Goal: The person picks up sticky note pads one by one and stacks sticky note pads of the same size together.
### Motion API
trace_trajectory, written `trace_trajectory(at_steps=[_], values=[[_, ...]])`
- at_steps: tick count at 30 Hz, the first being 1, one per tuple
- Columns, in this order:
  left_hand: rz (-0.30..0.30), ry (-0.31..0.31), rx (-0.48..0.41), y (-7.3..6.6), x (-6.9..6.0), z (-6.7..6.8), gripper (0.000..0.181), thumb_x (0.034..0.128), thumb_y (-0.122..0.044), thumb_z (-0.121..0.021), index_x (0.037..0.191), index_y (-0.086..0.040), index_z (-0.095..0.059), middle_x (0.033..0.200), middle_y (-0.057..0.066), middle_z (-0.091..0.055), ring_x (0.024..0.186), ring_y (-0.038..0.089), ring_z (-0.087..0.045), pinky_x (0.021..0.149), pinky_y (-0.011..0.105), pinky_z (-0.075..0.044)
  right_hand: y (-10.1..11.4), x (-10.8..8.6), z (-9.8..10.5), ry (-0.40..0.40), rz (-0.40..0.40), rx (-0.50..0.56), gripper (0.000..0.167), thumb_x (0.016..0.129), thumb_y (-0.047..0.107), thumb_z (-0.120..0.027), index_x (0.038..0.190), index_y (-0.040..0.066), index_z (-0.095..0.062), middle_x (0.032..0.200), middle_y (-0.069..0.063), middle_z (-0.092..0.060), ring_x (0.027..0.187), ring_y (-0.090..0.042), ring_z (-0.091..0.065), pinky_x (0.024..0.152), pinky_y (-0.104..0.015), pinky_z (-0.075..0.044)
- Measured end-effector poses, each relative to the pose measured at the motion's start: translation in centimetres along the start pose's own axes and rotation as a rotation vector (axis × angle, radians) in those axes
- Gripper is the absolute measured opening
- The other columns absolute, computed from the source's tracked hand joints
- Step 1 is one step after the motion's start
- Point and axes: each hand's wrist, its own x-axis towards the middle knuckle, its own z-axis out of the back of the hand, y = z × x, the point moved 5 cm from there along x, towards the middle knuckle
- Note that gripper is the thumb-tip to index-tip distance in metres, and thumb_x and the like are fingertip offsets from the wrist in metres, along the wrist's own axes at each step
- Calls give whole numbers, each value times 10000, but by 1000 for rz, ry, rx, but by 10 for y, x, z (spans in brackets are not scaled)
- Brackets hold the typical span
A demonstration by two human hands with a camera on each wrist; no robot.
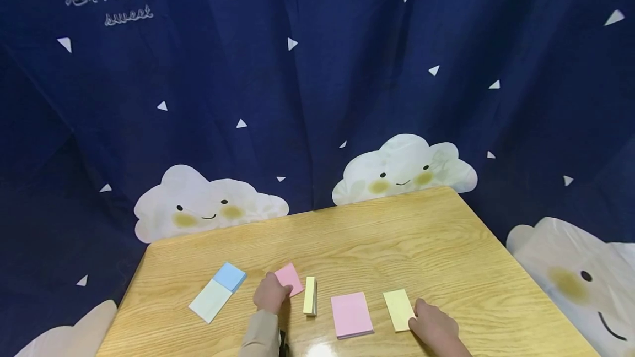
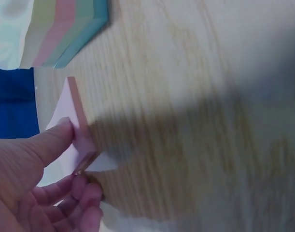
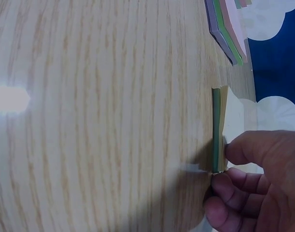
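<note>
My left hand (image 1: pixel 270 292) pinches the near edge of a small pink sticky note pad (image 1: pixel 288 276). In the left wrist view, the thumb lies on the pink pad's (image 2: pixel 69 155) top face and the fingers curl at its edge. On the other side, my right hand (image 1: pixel 435 326) pinches a corner of a pale yellow sticky note pad (image 1: pixel 398 308). The right wrist view shows a green layer under the yellow pad's (image 3: pixel 234 116) sheets, the thumb on top and the fingers curled below.
Between the hands are a narrow yellow-topped block of notes (image 1: pixel 310 295) and a larger pink pad (image 1: pixel 351 314) with coloured layers. Blue (image 1: pixel 230 276) and pale green (image 1: pixel 210 300) pads lie at the left of the wooden table (image 1: pixel 397 247). A dark blue curtain (image 1: pixel 317 70) hangs behind.
</note>
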Motion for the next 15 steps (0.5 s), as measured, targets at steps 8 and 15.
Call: trace_trajectory(at_steps=[8, 15], values=[[15, 60, 118, 6, 0, 12, 355, 646, -242, -774, 810, 8, -582, 685, 134, -590, 595, 210, -522, 537, 417, -447, 0, 1, -1, -1, -2, -10, 105, 735, 164, -537, 784, 98, -472, 644, -8, -476, 556, -191, -431, 482, -370, -365], [72, 48, 57, 9, -4, 9, 310, 746, -276, -622, 741, 29, -568, 724, 184, -574, 659, 294, -564, 569, 471, -448, 1, 0, -1, -5, 2, -8, 93, 735, 156, -535, 768, 102, -466, 616, -11, -457, 544, -188, -425, 475, -357, -352]])
